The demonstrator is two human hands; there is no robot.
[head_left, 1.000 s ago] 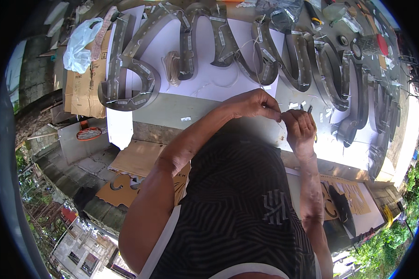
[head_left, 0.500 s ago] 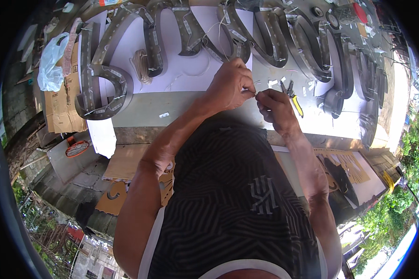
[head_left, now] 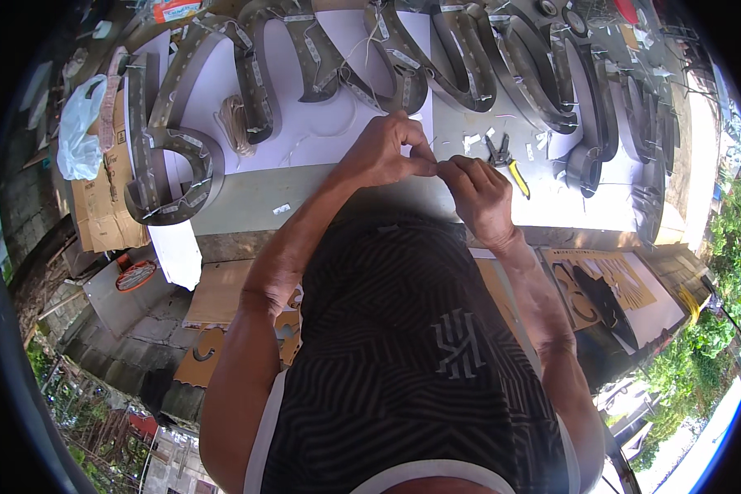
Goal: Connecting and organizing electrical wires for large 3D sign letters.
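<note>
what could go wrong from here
1. The right hand is close to the pliers on the table, so it might knock them.
2. The coil of wire lies loose beside a metal letter and could snag or tangle.
3. A small white piece sits near the table's front edge and might get brushed off.

The person's left arm (head_left: 296,239) bends at the elbow (head_left: 261,303) and slants inward across the front of the body. The left hand (head_left: 393,152) arches at the end of it, index finger (head_left: 421,149) curved over and thumb (head_left: 412,168) straighter below, their tips brought together. The right arm (head_left: 543,292) rises more steeply; the right hand (head_left: 479,193) has its fingers (head_left: 473,171) curled inward, fingertips just beside the left ones.
</note>
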